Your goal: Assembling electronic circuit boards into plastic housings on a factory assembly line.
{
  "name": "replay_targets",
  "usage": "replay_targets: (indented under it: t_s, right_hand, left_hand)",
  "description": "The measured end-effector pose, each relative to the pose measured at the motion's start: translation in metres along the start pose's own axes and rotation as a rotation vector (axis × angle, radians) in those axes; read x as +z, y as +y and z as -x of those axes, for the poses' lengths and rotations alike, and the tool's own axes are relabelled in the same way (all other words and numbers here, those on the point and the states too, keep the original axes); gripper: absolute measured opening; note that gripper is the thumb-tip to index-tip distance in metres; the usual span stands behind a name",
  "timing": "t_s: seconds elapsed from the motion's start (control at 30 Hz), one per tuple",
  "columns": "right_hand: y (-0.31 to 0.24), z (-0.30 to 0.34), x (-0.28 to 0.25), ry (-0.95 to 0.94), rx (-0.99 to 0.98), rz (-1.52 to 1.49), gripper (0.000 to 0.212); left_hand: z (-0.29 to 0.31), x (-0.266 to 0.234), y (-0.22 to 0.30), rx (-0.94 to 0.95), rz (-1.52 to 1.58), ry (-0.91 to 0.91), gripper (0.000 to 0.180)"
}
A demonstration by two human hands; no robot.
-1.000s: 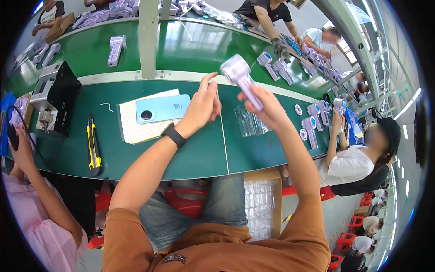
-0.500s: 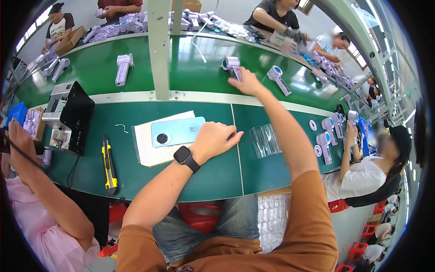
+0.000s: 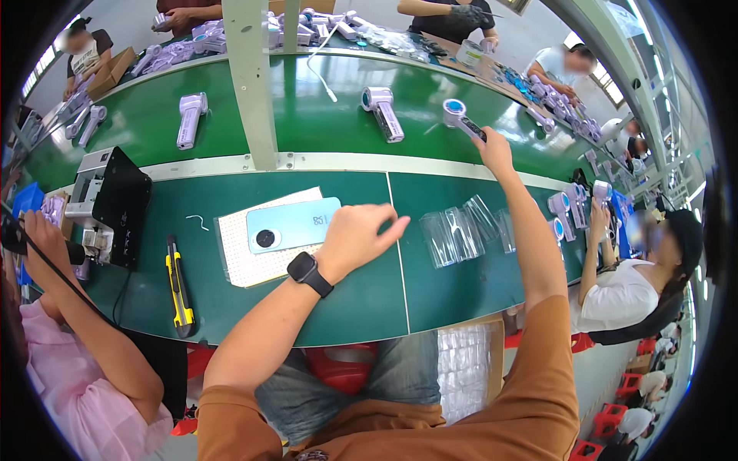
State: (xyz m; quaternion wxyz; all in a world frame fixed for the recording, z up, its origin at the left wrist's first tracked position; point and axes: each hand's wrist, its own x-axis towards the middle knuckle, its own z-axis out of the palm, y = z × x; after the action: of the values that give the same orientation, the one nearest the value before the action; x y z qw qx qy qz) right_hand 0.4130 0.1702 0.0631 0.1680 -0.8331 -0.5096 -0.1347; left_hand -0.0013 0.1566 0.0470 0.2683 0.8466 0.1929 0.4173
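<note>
My right hand (image 3: 498, 152) reaches across to the far green surface, its fingers closed on the handle end of a lavender handheld fan (image 3: 455, 113) with a blue round head. To its left lies a second lavender handheld fan (image 3: 383, 115). My left hand (image 3: 363, 240), wearing a dark watch, rests palm down at the right end of a light blue phone (image 3: 296, 223); its thumb and forefinger are apart and I see nothing in it. Under the phone is a white dotted sheet (image 3: 237, 257). Clear plastic sleeves (image 3: 452, 237) lie between my two arms.
A yellow and black utility knife (image 3: 179, 288) and a black machine (image 3: 115, 207) stand to the left. A pale metal post (image 3: 254, 92) rises beyond the table. Co-workers sit on both sides and across, near piles of fans. An open carton (image 3: 469, 361) is by my lap.
My right hand has moved right, from the middle fan to the fan beside it. The middle fan now lies free. My left hand has stayed by the phone.
</note>
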Motion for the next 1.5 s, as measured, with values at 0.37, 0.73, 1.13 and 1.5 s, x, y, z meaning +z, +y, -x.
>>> replay_targets:
  t_s: [0.37, 0.73, 1.13, 1.5]
  right_hand:
    - [-0.154, 0.152, -0.147, -0.149, -0.580, -0.469, 0.038]
    - [-0.106, 0.219, -0.108, -0.241, -0.072, -0.354, 0.039]
    - [-0.119, 0.190, -0.131, -0.164, 0.398, -1.847, 0.029]
    - [-0.172, 0.217, -0.133, -0.113, -0.541, -0.502, 0.070]
  left_hand:
    - [-0.015, -0.018, -0.002, -0.477, 1.325, -0.032, 0.042]
    - [-0.018, -0.025, -0.026, -0.564, 1.352, 0.289, 0.043]
    - [-0.017, -0.029, 0.002, -0.376, 1.352, -0.002, 0.033]
    - [-0.011, -0.017, 0.018, -0.196, 1.024, -0.228, 0.038]
